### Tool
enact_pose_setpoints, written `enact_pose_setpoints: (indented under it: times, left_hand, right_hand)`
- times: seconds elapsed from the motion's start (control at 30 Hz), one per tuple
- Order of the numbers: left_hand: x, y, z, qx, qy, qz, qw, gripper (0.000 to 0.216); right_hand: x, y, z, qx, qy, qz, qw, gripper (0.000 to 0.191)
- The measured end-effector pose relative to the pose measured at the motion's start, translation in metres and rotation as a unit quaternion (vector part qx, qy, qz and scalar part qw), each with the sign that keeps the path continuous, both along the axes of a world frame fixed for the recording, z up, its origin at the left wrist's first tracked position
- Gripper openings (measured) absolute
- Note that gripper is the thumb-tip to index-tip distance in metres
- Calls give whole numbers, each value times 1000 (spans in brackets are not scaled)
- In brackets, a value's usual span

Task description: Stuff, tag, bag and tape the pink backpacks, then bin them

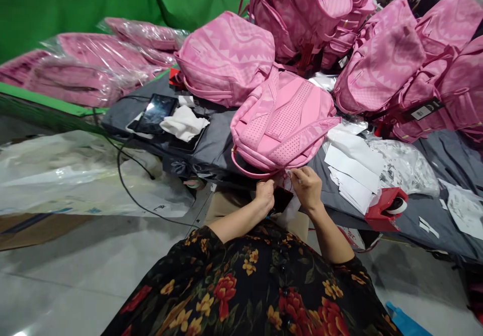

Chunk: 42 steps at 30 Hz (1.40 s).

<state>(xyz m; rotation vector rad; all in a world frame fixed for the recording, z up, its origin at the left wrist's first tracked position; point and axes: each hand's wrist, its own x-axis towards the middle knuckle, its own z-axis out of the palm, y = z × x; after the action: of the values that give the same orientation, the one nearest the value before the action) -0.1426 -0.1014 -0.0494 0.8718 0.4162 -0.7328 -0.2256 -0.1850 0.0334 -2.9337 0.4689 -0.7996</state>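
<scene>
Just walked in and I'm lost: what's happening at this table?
A person in a floral top works at the near edge of a pink fabric backpack lying on the grey cloth-covered table. The left hand and right hand pinch something small and white there; what it is cannot be told. A stack of white paper sheets lies beside it, with more pink backpacks piled behind.

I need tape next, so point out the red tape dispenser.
In the head view, the red tape dispenser sits at the near table edge, right of the right hand, just below the stack of white paper sheets.
</scene>
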Motion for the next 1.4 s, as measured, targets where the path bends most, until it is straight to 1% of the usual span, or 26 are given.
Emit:
enact_pose_setpoints:
  times: [0.07, 0.13, 0.2, 0.27, 0.33, 0.43, 0.5, 0.57, 0.67, 0.8, 0.9, 0.97, 1.0, 1.07, 1.13, 1.2, 1.3, 1.4]
  left_hand:
    - [1, -3, 0, 8, 16, 7, 1000, 14]
    - [2, -5, 1, 9, 29, 10, 999, 14]
    - [3, -6, 2, 6, 34, 12, 999, 15]
    - [3, -4, 4, 5, 34, 15, 999, 15]
    - [2, -1, 5, 5, 30, 13, 999, 12]
    - [1, 5, 5, -5, 21, 1, 1000, 11]
    - [1, 8, 5, -14, 13, -9, 1000, 12]
    - [2, 10, 6, -22, 5, -15, 1000, 15]
    - [2, 12, 10, -38, -2, -20, 999, 23]
    - [0, 12, 16, -56, -21, -34, 998, 31]
    - [-2, 6, 16, -36, -53, -15, 998, 27]
    - [-2, 2, 13, -14, -63, 2, 998, 24]
    - [-2, 0, 12, -5, -66, 7, 998, 23]
    - [-1, -3, 11, 9, -74, 15, 997, 24]
    - [0, -3, 11, 31, -86, 23, 996, 24]
    - [0, -2, 13, 52, -97, 27, 994, 22]
    - [-1, 4, 15, 73, -98, 21, 992, 22]
    - [-4, 14, 17, 72, -90, -9, 993, 20]
  right_hand:
    - [-1, -2, 6, 50, -25, 0, 998, 28]
    - [-1, -1, 7, 90, -44, -4, 995, 30]
    - [3, 4, 2, 93, -42, -9, 995, 31]
    - [11, 11, -8, 51, -21, -6, 998, 31]
    - [19, 18, -20, -13, 7, 1, 1000, 33]
    - [24, 24, -33, -97, 30, 2, 995, 33]
    - [20, 26, -37, -129, 30, 9, 991, 26]
    - [12, 27, -39, -139, 32, 22, 990, 20]
    - [2, 29, -43, -127, 29, 29, 991, 22]
    - [-3, 31, -51, -100, -1, 25, 995, 19]
    - [-4, 30, -49, -89, -47, 40, 994, 17]
    - [-5, 28, -46, -63, -90, 51, 993, 14]
    - [-6, 27, -44, -45, -111, 45, 992, 12]
    - [-5, 24, -45, -13, -136, 7, 991, 14]
    - [0, 22, -51, 3, -127, -42, 991, 17]
    - [7, 21, -60, 1, -99, -72, 993, 14]
    - [16, 19, -71, -25, -75, -89, 993, 9]
    - [17, 18, -72, -54, -50, -80, 994, 13]
